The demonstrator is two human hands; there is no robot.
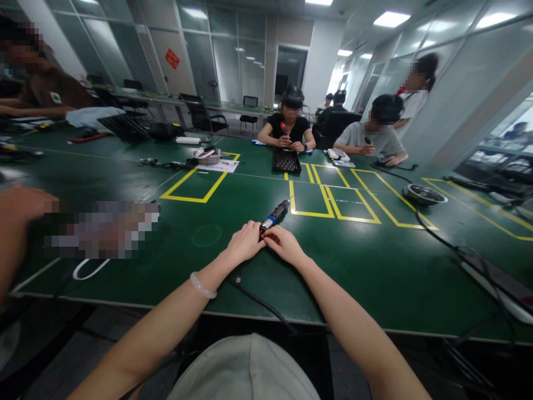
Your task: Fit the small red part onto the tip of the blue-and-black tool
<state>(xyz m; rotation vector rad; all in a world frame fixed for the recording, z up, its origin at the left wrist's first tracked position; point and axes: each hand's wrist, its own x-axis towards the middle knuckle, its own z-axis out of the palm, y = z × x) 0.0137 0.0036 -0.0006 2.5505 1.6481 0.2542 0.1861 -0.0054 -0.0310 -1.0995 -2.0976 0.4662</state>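
Note:
A slim power tool (273,218), which looks like an electric screwdriver, lies on the green tabletop in front of me. It has a black front end, a blue band and a silvery body, with a thin tip pointing away. My left hand (246,240) is closed at its rear end, palm down, with a pale bangle (202,285) on the wrist. From the other side, my right hand (286,244) has its fingers bent together at the same rear end. A small red part shows between the hands; its details are hidden by my fingers.
Yellow tape outlines (312,213) mark the green table (233,272). A black cable (266,305) runs over the near edge. Another person's hand (25,205) reaches in at left. Across sit co-workers, one behind a black tray (286,161). A round metal dish (425,194) stands right.

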